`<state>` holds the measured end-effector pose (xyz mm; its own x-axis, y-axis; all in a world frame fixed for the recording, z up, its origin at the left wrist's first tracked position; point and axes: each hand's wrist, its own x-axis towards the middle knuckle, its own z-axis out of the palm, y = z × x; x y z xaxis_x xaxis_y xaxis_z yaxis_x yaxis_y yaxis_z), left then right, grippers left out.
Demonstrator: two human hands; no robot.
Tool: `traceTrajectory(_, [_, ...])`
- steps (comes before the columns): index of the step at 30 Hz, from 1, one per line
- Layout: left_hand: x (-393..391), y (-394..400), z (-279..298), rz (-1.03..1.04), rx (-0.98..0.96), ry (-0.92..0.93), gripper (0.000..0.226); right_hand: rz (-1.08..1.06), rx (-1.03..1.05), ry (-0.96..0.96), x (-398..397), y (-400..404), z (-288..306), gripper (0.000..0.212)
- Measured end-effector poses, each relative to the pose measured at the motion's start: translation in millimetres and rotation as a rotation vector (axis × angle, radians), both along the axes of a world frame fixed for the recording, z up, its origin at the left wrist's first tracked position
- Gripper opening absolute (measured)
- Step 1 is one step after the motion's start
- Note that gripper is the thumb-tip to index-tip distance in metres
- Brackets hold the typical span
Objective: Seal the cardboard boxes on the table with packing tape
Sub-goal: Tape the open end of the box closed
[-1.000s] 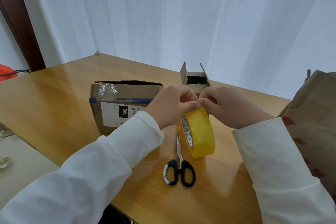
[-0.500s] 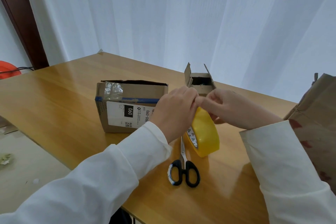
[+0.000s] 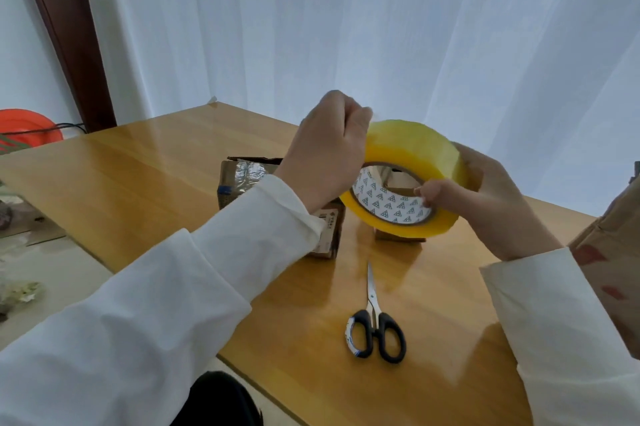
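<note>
both hands grip the tape roll between them, left hand pinching its top, right hand its side.

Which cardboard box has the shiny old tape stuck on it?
The wider brown cardboard box behind the left sleeve: crinkled clear tape shines on its top corner. The small cardboard box, mostly hidden behind the yellow tape roll, shows none.

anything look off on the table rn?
Nothing spilled or askew. The larger cardboard box carries crinkled old tape on its top corner and is not yet sealed. The scissors lie flat and shut. Both hands hold the tape roll above the table.
</note>
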<state>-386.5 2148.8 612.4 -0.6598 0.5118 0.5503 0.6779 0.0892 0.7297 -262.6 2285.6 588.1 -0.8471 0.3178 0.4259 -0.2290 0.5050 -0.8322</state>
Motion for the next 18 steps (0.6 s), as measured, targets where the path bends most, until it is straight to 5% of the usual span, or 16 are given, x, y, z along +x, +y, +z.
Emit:
traceTrajectory(6, [-14.3, -35.7, 6.9, 0.041, 0.067, -0.033, 0.016, -0.294, 0.447, 0.103, -2.9, -48.3, 6.3, 0.037])
traceTrajectory(11, [-33.4, -60.9, 15.9, 0.099, 0.11, -0.072, 0.019, -0.239, 0.411, 0.118, -27.7, -62.5, 36.5, 0.041])
traceTrajectory(18, [-87.1, -76.7, 14.9, 0.022, 0.28, -0.68, 0.034, -0.062, 0.283, -0.011, -100.6, -61.4, 68.4, 0.037])
